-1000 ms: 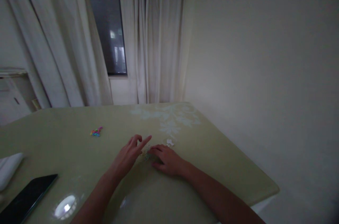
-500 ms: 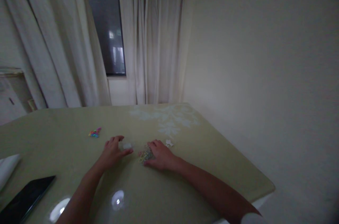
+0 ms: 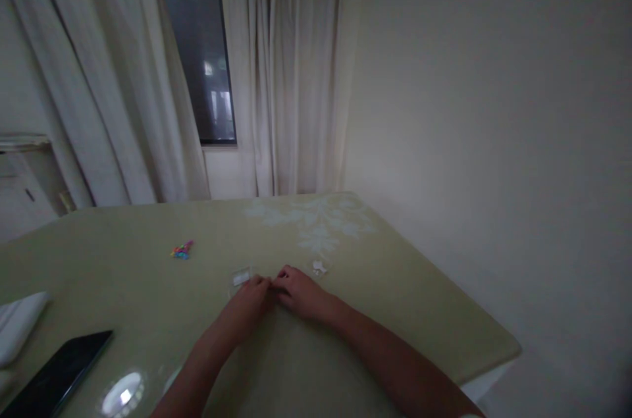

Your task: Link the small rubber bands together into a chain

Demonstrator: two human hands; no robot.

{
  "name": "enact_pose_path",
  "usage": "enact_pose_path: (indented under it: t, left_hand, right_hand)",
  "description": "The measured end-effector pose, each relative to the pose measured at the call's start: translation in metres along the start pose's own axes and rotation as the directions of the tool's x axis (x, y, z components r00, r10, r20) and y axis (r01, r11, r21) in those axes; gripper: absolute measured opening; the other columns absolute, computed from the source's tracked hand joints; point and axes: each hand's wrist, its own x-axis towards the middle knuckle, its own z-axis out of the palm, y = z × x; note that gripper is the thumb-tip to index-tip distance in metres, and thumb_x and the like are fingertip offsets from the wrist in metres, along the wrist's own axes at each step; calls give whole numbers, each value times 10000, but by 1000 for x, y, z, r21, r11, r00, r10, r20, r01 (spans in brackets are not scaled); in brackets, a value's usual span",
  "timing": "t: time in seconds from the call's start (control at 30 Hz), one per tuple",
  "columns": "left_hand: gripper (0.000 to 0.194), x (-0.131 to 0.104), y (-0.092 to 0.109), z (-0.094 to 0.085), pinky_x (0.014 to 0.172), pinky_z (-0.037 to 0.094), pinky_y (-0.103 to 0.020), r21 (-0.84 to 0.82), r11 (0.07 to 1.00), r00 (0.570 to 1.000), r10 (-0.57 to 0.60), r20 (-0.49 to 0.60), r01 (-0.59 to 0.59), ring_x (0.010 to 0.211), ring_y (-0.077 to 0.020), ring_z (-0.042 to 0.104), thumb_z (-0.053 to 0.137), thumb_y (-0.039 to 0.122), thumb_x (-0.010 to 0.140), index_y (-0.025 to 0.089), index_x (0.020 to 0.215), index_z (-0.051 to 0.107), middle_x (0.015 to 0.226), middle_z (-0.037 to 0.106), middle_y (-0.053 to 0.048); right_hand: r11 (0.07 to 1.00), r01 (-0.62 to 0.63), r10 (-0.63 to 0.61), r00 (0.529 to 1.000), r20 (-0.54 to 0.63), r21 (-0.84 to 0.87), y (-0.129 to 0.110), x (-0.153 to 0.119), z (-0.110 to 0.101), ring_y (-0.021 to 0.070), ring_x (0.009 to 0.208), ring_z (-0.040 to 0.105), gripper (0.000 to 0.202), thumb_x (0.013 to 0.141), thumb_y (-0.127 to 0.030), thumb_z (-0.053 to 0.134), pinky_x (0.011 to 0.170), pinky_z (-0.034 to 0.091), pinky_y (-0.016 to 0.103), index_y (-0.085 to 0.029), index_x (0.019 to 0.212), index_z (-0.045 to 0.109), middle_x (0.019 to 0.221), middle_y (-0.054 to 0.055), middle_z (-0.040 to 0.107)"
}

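My left hand (image 3: 249, 299) and my right hand (image 3: 301, 291) meet over the middle of the table, fingertips touching. The fingers of both are closed and bent inward. Whatever they pinch is hidden behind them; the clump of small wire-like rings seen earlier at my right hand no longer shows. Just beyond my left fingers lies a small clear plastic packet or case (image 3: 241, 276) with a whitish patch. Close behind my right hand are some small white pieces (image 3: 318, 267).
Small bright-coloured pieces (image 3: 182, 250) form a pile at the back left. A dark tablet or phone (image 3: 62, 372) and a white object (image 3: 22, 326) lie at the left. The table (image 3: 395, 313) has a pale floral print and meets a wall on the right.
My left hand has moved right, away from the clear packet, to meet my right hand. Its spread fingers have closed. The clump of rings has gone out of sight.
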Motion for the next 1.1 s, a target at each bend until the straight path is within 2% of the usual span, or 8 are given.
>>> enact_pose_path:
  t: [0.13, 0.3, 0.53, 0.63, 0.83, 0.93, 1.03, 1.1]
  left_hand:
    - [263, 5, 2, 7, 816, 490, -333, -28, 997, 996, -79, -43, 78, 880, -226, 674, 439, 186, 950, 177, 965, 702, 986, 687, -112]
    - [218, 9, 10, 2, 830, 496, -339, -60, 995, 994, -86, -74, 81, 905, -232, 669, 451, 195, 952, 180, 929, 666, 954, 685, -98]
    - [211, 10, 12, 4, 854, 520, -350, -271, 963, 975, -68, -212, 8, 950, -234, 684, 464, 104, 882, 196, 945, 643, 974, 722, -85]
    - [227, 11, 5, 1, 860, 534, -346, -346, 938, 980, -75, -182, 8, 931, -226, 701, 470, 132, 890, 199, 999, 657, 966, 758, -75]
    - [315, 8, -5, -10, 852, 588, -364, -510, 859, 995, -81, -58, 41, 949, -227, 729, 516, 198, 845, 190, 1127, 657, 1170, 746, -111]
    - [344, 4, -7, -13, 860, 575, -370, -431, 900, 993, -102, -62, 65, 933, -228, 724, 505, 233, 863, 173, 1164, 660, 1205, 725, -134]
    - [423, 1, -3, -11, 855, 553, -368, -283, 954, 994, -108, -30, 95, 916, -242, 706, 611, 269, 817, 162, 1224, 660, 1195, 705, -145]
    - [477, 0, 2, -7, 864, 538, -365, -224, 971, 996, -89, -20, 82, 950, -259, 691, 682, 291, 778, 157, 1235, 665, 1181, 687, -146]
  right_hand:
    - [1000, 4, -4, 1000, -8, -23, 1, 2, -5, 214, 1015, 620, 187, 965, -180, 625, 920, 477, 307, -190, 1107, 747, 1072, 91, 671]
    - [997, -66, 63, 996, -68, -44, 1, 2, -2, 206, 977, 641, 158, 975, -135, 574, 887, 479, 297, -174, 1021, 720, 1008, 80, 698]
    - [976, -103, 138, 975, -174, 193, 5, 1, -7, 190, 970, 678, 160, 955, -122, 600, 875, 491, 294, -201, 1078, 666, 1038, 48, 737]
    - [948, -83, 147, 970, -193, 307, 6, 2, -14, 187, 962, 695, 163, 966, -158, 606, 877, 507, 303, -204, 1106, 675, 1048, 47, 749]
    - [881, -72, 179, 966, -188, 468, 12, 3, -23, 172, 882, 713, 211, 924, -145, 649, 816, 541, 287, -176, 1129, 690, 1001, 50, 758]
    - [921, -96, 165, 974, -157, 378, 16, 1, -24, 188, 903, 696, 307, 893, -261, 747, 824, 545, 307, -174, 1181, 686, 1069, 75, 735]
    - [982, -75, 93, 990, -103, 171, 18, -3, -24, 269, 1092, 638, 626, 734, -406, 904, 955, 510, 380, -165, 1261, 668, 1213, 130, 676]
    - [995, -59, 63, 997, -47, 78, 18, -5, -23, 290, 1143, 602, 615, 726, -431, 909, 998, 483, 395, -171, 1237, 688, 1211, 131, 661]
